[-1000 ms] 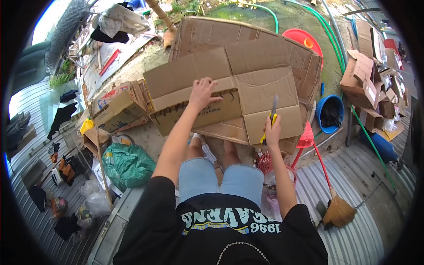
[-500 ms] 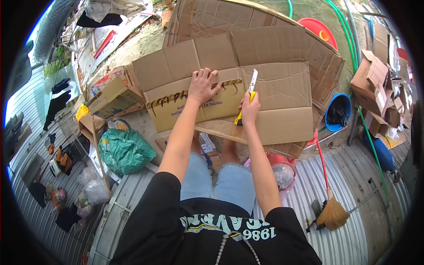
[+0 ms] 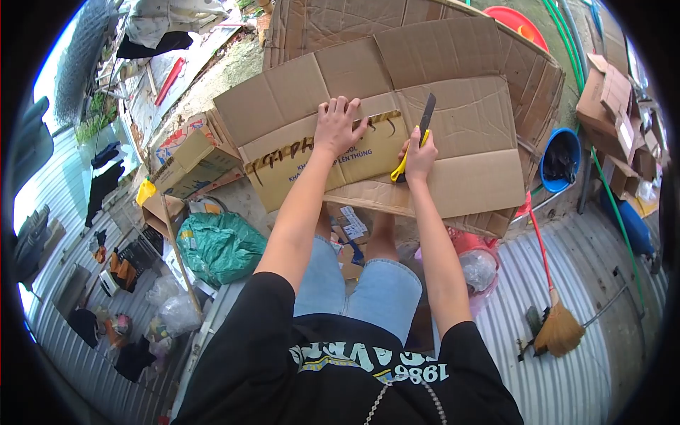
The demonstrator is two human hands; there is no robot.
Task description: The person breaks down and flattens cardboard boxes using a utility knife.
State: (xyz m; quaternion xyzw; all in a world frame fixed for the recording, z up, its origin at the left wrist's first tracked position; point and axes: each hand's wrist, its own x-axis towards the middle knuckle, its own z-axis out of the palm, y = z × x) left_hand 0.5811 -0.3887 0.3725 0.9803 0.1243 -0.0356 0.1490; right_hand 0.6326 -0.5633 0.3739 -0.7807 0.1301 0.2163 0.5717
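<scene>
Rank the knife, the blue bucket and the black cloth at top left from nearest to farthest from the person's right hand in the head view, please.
1. Knife: in the right hand, blade pointing up the picture.
2. Blue bucket: to the right, past the cardboard.
3. Black cloth: far off, top left.

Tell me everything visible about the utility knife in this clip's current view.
The utility knife has a slim, dark-looking blade, metallic in appearance, extended from a yellow and black handle, apparently plastic. It slants with the blade tip pointing up and away from the wearer, in the grip of the right hand, which hides part of the handle. Behind it lies flattened cardboard; whether they touch is unclear.
</scene>
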